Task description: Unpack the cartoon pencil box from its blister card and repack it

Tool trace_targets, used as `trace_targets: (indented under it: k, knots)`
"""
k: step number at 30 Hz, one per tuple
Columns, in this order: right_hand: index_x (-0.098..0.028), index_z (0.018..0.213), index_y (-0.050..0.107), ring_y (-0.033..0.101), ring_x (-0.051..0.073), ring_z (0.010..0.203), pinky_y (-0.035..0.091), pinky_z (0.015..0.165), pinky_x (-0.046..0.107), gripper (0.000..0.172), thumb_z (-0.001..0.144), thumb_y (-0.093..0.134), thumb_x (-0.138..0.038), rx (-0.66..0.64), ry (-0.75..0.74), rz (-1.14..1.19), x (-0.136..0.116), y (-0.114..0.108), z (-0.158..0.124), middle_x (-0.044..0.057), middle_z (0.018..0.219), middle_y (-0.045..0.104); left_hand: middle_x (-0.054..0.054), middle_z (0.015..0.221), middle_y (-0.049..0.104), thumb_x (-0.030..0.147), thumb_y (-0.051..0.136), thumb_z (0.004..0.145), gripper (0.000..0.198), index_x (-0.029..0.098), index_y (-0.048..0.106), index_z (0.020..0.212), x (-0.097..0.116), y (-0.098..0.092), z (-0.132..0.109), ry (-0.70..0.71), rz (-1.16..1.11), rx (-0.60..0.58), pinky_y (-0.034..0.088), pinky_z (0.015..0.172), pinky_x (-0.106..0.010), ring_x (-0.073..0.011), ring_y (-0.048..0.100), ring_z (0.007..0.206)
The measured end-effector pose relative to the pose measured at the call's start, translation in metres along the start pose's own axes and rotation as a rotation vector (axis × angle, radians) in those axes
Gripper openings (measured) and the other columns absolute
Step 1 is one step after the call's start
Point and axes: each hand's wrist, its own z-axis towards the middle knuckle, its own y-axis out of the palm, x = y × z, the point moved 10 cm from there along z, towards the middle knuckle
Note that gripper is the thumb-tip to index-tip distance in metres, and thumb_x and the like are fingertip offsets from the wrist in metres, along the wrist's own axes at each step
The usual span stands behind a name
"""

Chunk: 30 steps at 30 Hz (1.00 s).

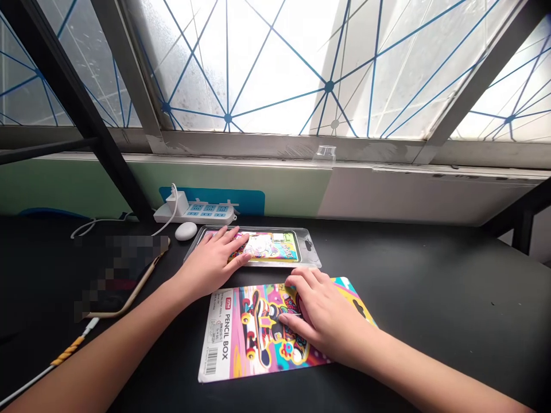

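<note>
My left hand (pixel 217 258) lies with spread fingers over the left part of a clear plastic blister tray (pixel 310 248). Inside the tray is a flat, brightly printed item (pixel 284 248) with a yellow edge, its left part hidden by my fingers. Nearer to me, a colourful backing card (pixel 239 335) marked "PENCIL BOX" lies flat, printed with a cartoon skateboard and a barcode. On the card's right half rests my right hand (pixel 325 315), fingers bent a little and thumb apart from them. It covers part of the picture, and I see nothing gripped in it.
Behind the tray, a white power strip (pixel 200 213) with a plugged-in charger stands against the wall. A white rounded object (pixel 186 231) sits beside it. At left lies a blurred-out device (pixel 133 287) with a cable. Black metal bars (pixel 99 132) slant up at left.
</note>
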Motion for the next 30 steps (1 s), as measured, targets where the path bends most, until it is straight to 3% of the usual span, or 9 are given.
trace_targets:
  k: [5,9,14,18,21,23,25,27,30]
  knots:
    - [-0.021,0.1,0.057,0.058,0.031,0.1,0.05,0.087,0.049,0.031,0.098,0.059,-0.052,-0.011,0.052,-0.08,0.003,0.001,0.001,0.011,0.107,0.063,-0.004,0.169,0.032,0.065,0.031,0.105,0.065,0.031,0.043,0.159,0.002,-0.001,0.0,0.018,0.014,0.025,0.026,0.123,-0.057,-0.0353,0.025,0.158]
    - [-0.021,0.103,0.057,0.058,0.029,0.096,0.05,0.085,0.047,0.029,0.099,0.059,-0.049,0.014,0.07,-0.099,0.003,-0.003,0.0,0.009,0.103,0.063,-0.006,0.168,0.035,0.065,0.031,0.105,0.066,0.03,0.045,0.158,0.003,-0.002,0.001,0.039,0.023,0.036,0.027,0.123,-0.058,-0.0348,0.026,0.157]
    - [-0.022,0.09,0.053,0.059,0.028,0.091,0.049,0.08,0.042,0.028,0.1,0.057,-0.049,-0.01,0.08,-0.101,0.0,-0.003,-0.003,0.008,0.096,0.063,-0.006,0.167,0.035,0.066,0.032,0.104,0.065,0.03,0.047,0.157,0.0,-0.001,0.001,0.048,-0.014,0.053,0.027,0.123,-0.058,-0.0353,0.027,0.157]
    - [-0.023,0.093,0.05,0.059,0.022,0.074,0.045,0.066,0.034,0.032,0.099,0.055,-0.054,-0.001,0.163,-0.01,0.009,-0.013,-0.007,0.004,0.084,0.064,-0.008,0.165,0.041,0.065,0.035,0.104,0.063,0.029,0.054,0.152,-0.001,-0.006,0.002,0.052,-0.074,0.074,0.029,0.121,-0.06,-0.037,0.031,0.155]
    - [-0.025,0.092,0.05,0.054,0.019,0.059,0.037,0.058,0.032,0.039,0.097,0.05,-0.064,0.008,0.247,0.033,0.041,-0.034,-0.005,-0.002,0.067,0.059,-0.01,0.154,0.056,0.061,0.033,0.105,0.057,0.028,0.075,0.128,0.001,-0.015,0.0,0.034,-0.14,0.097,0.036,0.117,-0.059,-0.0374,0.045,0.148]
    - [-0.026,0.086,0.05,0.054,0.019,0.06,0.037,0.059,0.031,0.042,0.095,0.049,-0.068,-0.009,0.32,0.052,0.078,-0.048,-0.002,-0.003,0.066,0.059,-0.01,0.146,0.064,0.056,0.034,0.106,0.056,0.026,0.081,0.102,0.006,-0.021,-0.004,0.027,-0.178,0.132,0.041,0.113,-0.056,-0.0365,0.055,0.138]
    - [-0.026,0.074,0.05,0.056,0.019,0.062,0.036,0.057,0.031,0.049,0.095,0.046,-0.07,-0.166,0.382,0.113,0.116,-0.044,0.0,-0.001,0.068,0.062,-0.011,0.141,0.067,0.051,0.04,0.104,0.047,0.023,0.075,0.089,0.015,-0.026,-0.008,0.058,-0.19,0.181,0.045,0.109,-0.052,-0.0351,0.06,0.132]
    - [-0.025,0.068,0.051,0.055,0.019,0.059,0.034,0.053,0.031,0.053,0.093,0.046,-0.071,-0.301,0.428,0.176,0.143,-0.035,-0.002,-0.002,0.065,0.061,-0.014,0.14,0.066,0.047,0.048,0.101,0.034,0.022,0.067,0.087,0.026,-0.027,-0.013,0.114,-0.172,0.208,0.047,0.107,-0.051,-0.0344,0.059,0.132]
    - [-0.026,0.079,0.063,0.064,0.022,0.074,0.043,0.062,0.032,0.047,0.093,0.049,-0.069,-0.237,0.402,0.211,0.148,-0.035,0.002,0.001,0.082,0.071,-0.017,0.142,0.063,0.043,0.052,0.1,0.023,0.023,0.058,0.092,0.038,-0.02,-0.017,0.165,-0.129,0.187,0.044,0.109,-0.055,-0.0343,0.053,0.139]
